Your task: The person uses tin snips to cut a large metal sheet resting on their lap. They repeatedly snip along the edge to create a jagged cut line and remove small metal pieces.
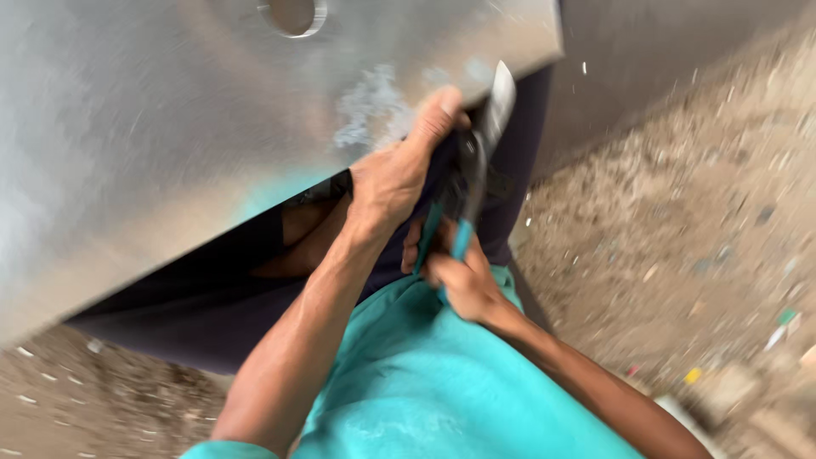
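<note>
A: Nearest the camera, teal shirt [442, 382]. Just above it, right hand [463, 285] clamped round the teal handles of the snips [467, 183].

B: Left hand [395, 174]?

A: Beyond the snips' handles, fingers curled, pressing the metal sheet [170, 127] at its edge. Blades lie at that edge, near the sheet's corner.

B: Step?

A: Probably mid-cut. Next squeeze needs the sheet steady. Farthest: gritty ground [680, 212].
</note>
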